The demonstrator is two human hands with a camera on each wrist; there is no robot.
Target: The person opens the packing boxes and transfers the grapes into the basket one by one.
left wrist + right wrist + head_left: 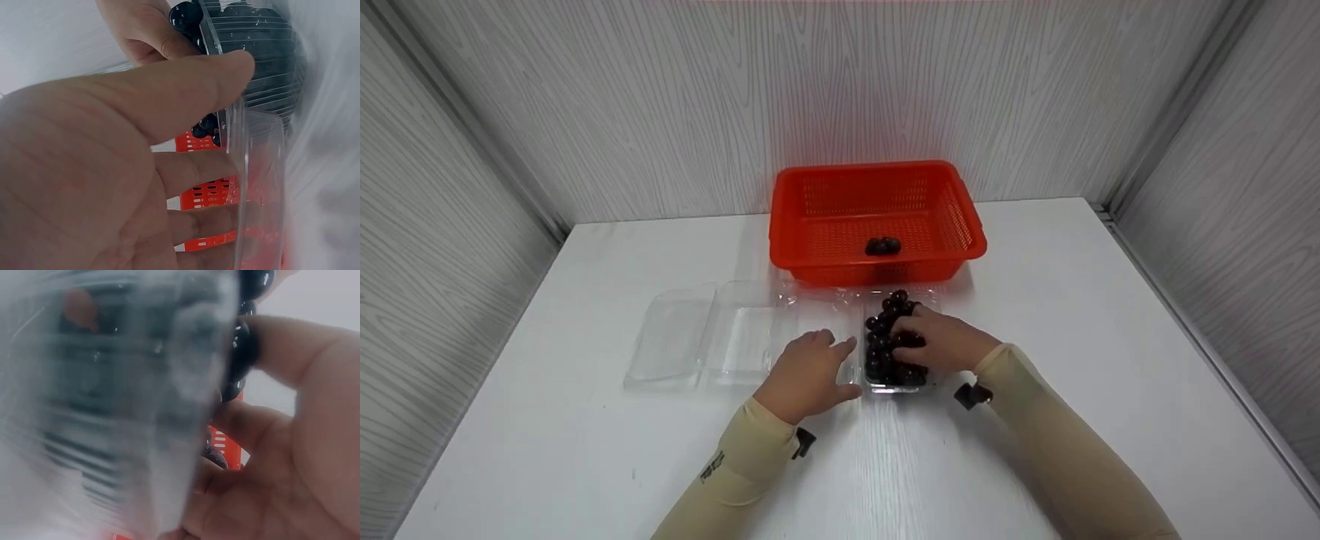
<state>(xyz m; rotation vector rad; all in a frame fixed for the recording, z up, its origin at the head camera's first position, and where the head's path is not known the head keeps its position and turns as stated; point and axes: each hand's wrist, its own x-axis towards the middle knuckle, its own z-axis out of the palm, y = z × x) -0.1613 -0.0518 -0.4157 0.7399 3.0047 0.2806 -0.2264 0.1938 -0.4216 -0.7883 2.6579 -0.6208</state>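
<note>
A clear plastic clamshell box holds dark grapes, some heaped above its rim. My right hand reaches over the box from the right, thumb and fingers bent around grapes at the top. In the right wrist view the thumb presses a dark grape; the blurred box wall hides part of the fingers. My left hand is spread beside the box's left edge, over the clear lid. Its thumb and fingers are extended and hold nothing; whether they touch the plastic I cannot tell.
Behind the box stands a red plastic basket with a few dark grapes inside. Another clear clamshell lies opened out to the left on the white table. Pale wood-grain panels enclose the back and sides.
</note>
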